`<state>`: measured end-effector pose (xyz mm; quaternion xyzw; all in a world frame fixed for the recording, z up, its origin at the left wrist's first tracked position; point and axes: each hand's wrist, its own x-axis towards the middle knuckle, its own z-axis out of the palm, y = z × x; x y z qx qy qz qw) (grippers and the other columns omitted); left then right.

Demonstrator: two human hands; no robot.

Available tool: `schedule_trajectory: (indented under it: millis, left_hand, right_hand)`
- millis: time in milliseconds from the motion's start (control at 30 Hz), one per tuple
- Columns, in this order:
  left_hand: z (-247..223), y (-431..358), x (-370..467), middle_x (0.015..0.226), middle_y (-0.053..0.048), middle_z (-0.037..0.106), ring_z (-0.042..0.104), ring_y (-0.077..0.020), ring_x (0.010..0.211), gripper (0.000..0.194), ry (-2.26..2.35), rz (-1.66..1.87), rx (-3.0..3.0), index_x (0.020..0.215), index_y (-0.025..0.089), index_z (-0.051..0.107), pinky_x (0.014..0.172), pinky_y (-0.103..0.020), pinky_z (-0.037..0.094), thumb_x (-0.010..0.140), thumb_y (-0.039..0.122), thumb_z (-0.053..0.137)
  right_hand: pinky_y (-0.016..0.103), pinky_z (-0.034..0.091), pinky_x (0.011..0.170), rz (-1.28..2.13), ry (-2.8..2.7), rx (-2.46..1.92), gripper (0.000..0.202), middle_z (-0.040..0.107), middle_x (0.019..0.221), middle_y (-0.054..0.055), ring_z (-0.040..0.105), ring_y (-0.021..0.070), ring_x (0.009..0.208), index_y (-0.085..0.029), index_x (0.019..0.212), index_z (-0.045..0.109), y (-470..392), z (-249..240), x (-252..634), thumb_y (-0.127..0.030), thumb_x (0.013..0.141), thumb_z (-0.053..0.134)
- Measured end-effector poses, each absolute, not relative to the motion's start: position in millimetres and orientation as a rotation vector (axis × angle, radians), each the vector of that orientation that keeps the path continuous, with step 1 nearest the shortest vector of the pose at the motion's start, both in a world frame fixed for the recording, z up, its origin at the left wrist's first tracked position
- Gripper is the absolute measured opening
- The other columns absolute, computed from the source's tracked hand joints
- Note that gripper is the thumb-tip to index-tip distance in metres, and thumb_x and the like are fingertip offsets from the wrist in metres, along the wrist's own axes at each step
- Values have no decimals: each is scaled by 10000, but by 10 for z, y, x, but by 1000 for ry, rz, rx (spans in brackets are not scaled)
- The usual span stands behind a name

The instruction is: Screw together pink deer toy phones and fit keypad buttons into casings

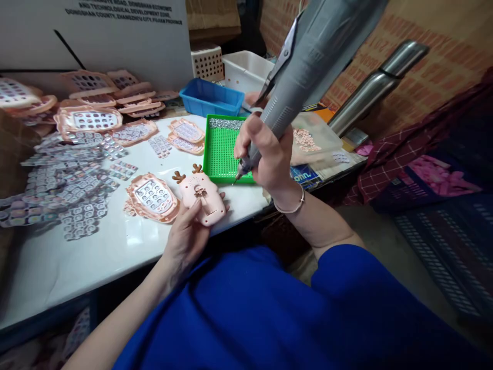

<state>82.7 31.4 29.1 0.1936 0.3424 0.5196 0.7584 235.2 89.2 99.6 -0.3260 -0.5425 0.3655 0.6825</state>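
Note:
My left hand (188,231) is wrapped round a pink toy phone (211,205) with brown antlers, its back turned up and a recess with metal contacts showing. My right hand (269,149) grips a grey electric screwdriver (304,67), tilted, with its thin bit pointing down just right of the toy. Behind the bit lies a green perforated tray (223,154) with small silvery screws (225,124) gathered along its far side. Left of the toy, an opened pink shell (152,198) with a button pad rests on the table.
Keypad sheets (77,180) and stacked pink shells (92,118) cover the table's left side. At the back stand a blue bin (211,97) and a white bin (248,67). A clear tray (319,131) of small pink parts sits right, near a metal tube (370,92).

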Motion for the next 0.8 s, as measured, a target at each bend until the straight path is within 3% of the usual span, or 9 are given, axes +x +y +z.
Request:
schedule_trajectory:
  millis: [100,233,467,633,800]
  left_hand:
    - [295,312,832,1125,-52,729,605,-300,1189,391,736,1185,398,1131,254,657,994,-495,505,753,238,756]
    - [294,314,844,1100,-36,736,603,-265,1192,350,721,1229,388,1120,265,666,993,-453,510,781,206,728]
    - [296,313,850,1077,-45,739,629,-239,1144,301,686,1233,331,1101,233,677,981,-402,517,814,141,671]
    - [307,320,852,1075,-36,739,638,-226,1120,335,700,1238,319,1116,242,674,959,-375,528,806,118,659]
    - [310,344,858,1037,-31,745,640,-229,1106,378,752,1224,282,1097,246,680,940,-365,537,764,69,653]
  right_hand:
    - [251,468,463,931,-1292,-667,278,463,546,-102,482,77,462,-277,852,560,660,998,2194,-510,758,678]
    - [258,473,447,979,-1338,-765,423,465,571,-62,478,83,480,-241,631,484,550,892,2106,-607,732,671]
    - [259,493,486,1009,-1345,-792,451,480,587,-43,502,100,508,-236,655,509,575,800,2064,-654,721,663]
    - [262,453,463,1003,-1338,-718,379,485,573,-53,472,94,481,-238,648,480,549,792,2029,-532,735,703]
    - [285,480,559,1022,-1552,-860,411,492,571,-35,475,111,551,-226,636,497,525,778,2055,-551,667,747]
